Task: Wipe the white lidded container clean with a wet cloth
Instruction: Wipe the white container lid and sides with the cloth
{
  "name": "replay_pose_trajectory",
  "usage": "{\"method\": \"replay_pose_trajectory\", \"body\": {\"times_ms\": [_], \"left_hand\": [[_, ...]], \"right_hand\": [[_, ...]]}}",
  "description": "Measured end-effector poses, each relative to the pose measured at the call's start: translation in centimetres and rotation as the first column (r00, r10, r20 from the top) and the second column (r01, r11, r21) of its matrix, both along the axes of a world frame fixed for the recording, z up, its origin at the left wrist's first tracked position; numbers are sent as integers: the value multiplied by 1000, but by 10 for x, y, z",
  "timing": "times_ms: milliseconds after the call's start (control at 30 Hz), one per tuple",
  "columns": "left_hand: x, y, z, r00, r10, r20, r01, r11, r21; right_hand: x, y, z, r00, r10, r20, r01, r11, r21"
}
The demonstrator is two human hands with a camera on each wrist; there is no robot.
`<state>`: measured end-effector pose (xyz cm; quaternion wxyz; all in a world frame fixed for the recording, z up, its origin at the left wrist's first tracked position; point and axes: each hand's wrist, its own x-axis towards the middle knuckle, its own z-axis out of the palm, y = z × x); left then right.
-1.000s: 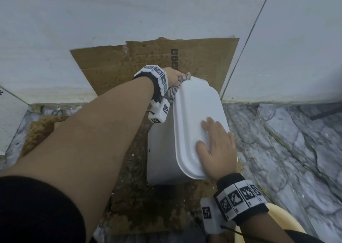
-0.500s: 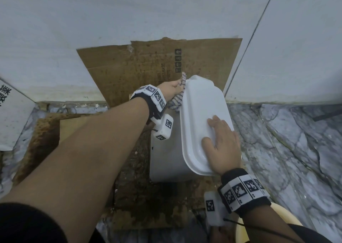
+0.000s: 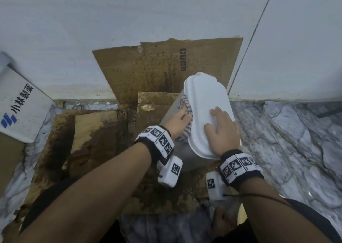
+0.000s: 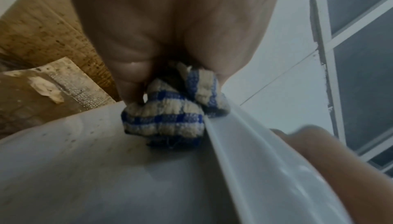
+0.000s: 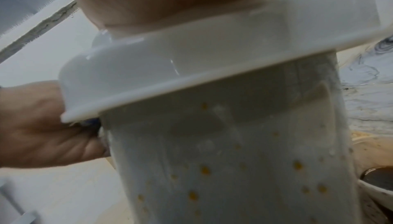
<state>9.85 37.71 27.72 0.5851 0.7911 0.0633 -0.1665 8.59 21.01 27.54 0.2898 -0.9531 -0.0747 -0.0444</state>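
Note:
A white lidded container (image 3: 185,156) stands tilted on wet cardboard, its lid (image 3: 205,102) facing up and to the right. My left hand (image 3: 178,120) grips a blue-and-white checked cloth (image 3: 186,111) and presses it against the container's left wall just under the lid rim. In the left wrist view the bunched cloth (image 4: 170,116) sits in the corner between wall and lid edge. My right hand (image 3: 222,130) lies flat on the lid, fingers spread. The right wrist view shows the container wall (image 5: 244,160) speckled with yellow spots under the lid (image 5: 170,76).
Stained, soggy cardboard (image 3: 166,70) covers the floor and leans on the white wall. A printed white box (image 3: 20,109) sits at far left. Marble floor (image 3: 286,141) spreads to the right. A bowl of dark liquid (image 5: 378,180) stands near the container's base.
My left hand has slid the cloth from the far top corner of the container toward me along the left wall under the lid rim. The right hand has stayed on the lid.

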Motion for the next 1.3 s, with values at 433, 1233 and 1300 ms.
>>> {"method": "replay_pose_trajectory", "body": {"times_ms": [433,1233,1300], "left_hand": [[-116,-40,-2,989,125,84,-136,980,142],[-67,19,39,968,-229,101,152,858,490],[-52,23,37,972,-233,33,177,816,550]], "right_hand": [[1,-3,-1,999,8,-43,-7,1000,14],[3,4,-4,986,158,-51,-152,982,108],[1,5,-5,996,73,-55,-64,986,154]]}}
